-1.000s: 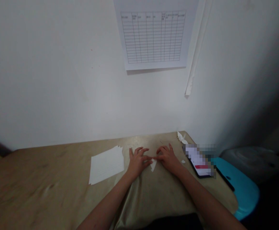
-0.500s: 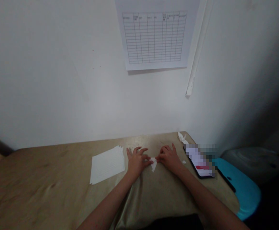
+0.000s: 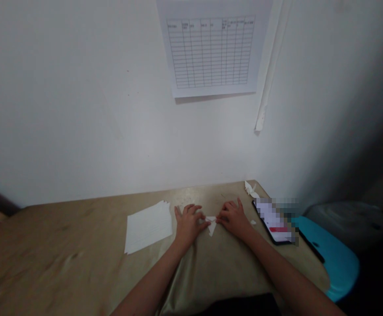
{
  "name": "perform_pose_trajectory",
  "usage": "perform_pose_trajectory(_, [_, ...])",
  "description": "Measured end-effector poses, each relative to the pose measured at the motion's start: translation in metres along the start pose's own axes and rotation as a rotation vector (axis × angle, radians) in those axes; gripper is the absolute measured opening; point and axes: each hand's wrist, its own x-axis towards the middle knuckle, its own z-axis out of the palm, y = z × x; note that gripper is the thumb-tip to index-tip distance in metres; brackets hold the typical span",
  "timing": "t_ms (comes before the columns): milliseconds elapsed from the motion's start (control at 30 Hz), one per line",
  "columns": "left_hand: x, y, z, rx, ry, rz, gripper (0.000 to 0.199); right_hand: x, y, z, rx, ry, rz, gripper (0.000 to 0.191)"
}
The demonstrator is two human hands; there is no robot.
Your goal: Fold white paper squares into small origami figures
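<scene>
A small folded white paper (image 3: pixel 212 225), roughly triangular with its tip toward me, lies on the covered table (image 3: pixel 89 245). Its left corner is pinched between the thumb and fingers of my left hand (image 3: pixel 190 224). On the other side, my right hand (image 3: pixel 233 218) grips the right corner with its fingertips, the index finger side raised. Left of my left hand rests a stack of white paper sheets (image 3: pixel 148 227).
A phone (image 3: pixel 273 221) with a lit screen lies at the right edge. Behind it is a crumpled or folded white paper piece (image 3: pixel 251 189), and a small scrap (image 3: pixel 253 222) sits nearby. A turquoise stool (image 3: pixel 336 259) stands to the right. A printed chart (image 3: pixel 212 52) hangs on the wall.
My right hand has shifted slightly to the right, and more of the folded paper's top edge shows between my hands. Both hands still hold it.
</scene>
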Motion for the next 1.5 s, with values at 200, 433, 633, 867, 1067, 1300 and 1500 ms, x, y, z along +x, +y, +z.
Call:
perform_pose_trajectory(200, [0.002, 0.0, 0.003, -0.036, -0.039, -0.006, 0.029, 0.001, 0.004, 0.005, 0.073, 0.022, -0.023, 0.009])
perform_pose_trajectory(433, [0.003, 0.0, 0.002, -0.031, -0.106, 0.022, 0.022, 0.003, 0.004, 0.012, 0.086, -0.007, -0.082, 0.02])
perform_pose_trajectory(633, [0.003, 0.002, -0.001, 0.024, -0.084, 0.046, 0.02, 0.002, 0.002, 0.007, 0.049, -0.063, 0.018, 0.021])
perform_pose_trajectory(867, [0.004, 0.003, -0.005, 0.017, -0.054, -0.001, 0.016, 0.003, -0.003, 0.002, 0.034, -0.057, 0.09, 0.017])
perform_pose_trajectory(1067, [0.004, 0.003, -0.007, 0.019, -0.029, -0.007, 0.013, 0.005, -0.004, -0.003, 0.008, -0.042, 0.114, 0.012])
perform_pose_trajectory(1300, [0.002, 0.001, -0.006, 0.025, 0.004, 0.004, 0.016, 0.006, -0.005, -0.005, 0.008, -0.009, 0.142, 0.007])
perform_pose_trajectory(1500, [0.0, 0.0, -0.001, 0.027, 0.0, 0.001, 0.017, 0.004, -0.002, -0.001, 0.027, 0.015, 0.159, 0.006])
